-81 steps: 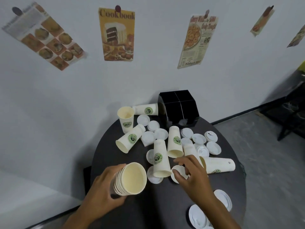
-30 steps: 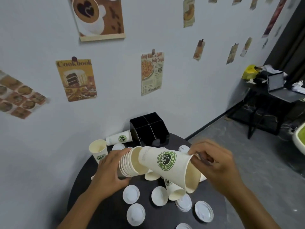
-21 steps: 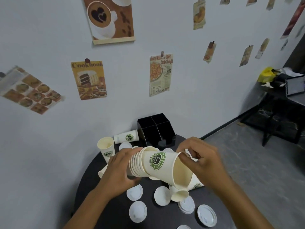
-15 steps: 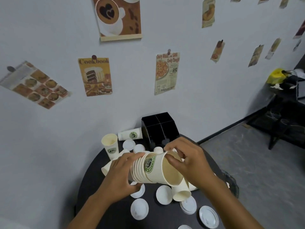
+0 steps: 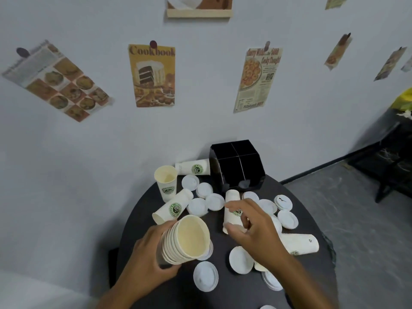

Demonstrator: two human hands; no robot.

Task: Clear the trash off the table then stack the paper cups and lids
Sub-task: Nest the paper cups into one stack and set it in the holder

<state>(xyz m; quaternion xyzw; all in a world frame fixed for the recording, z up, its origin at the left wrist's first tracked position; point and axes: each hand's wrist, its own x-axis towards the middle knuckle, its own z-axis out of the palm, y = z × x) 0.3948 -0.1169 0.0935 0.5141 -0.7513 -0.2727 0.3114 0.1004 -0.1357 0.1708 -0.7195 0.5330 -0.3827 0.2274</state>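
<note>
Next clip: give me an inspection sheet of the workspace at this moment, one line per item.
Surface: round dark table against a white wall.
Job's things: nested cup stack held off the table; upside-down cup under the right hand; upright cup; three cups on their sides; white lids scattered loose.
Clutter: black organizer at the wall edge; no trash seen.
Grippers: left hand grips the stack; right hand curls at the upside-down cup, grip unclear.
Cables: nothing seen.
Surroundings: food posters on the wall; grey floor; dark furniture at right.
</note>
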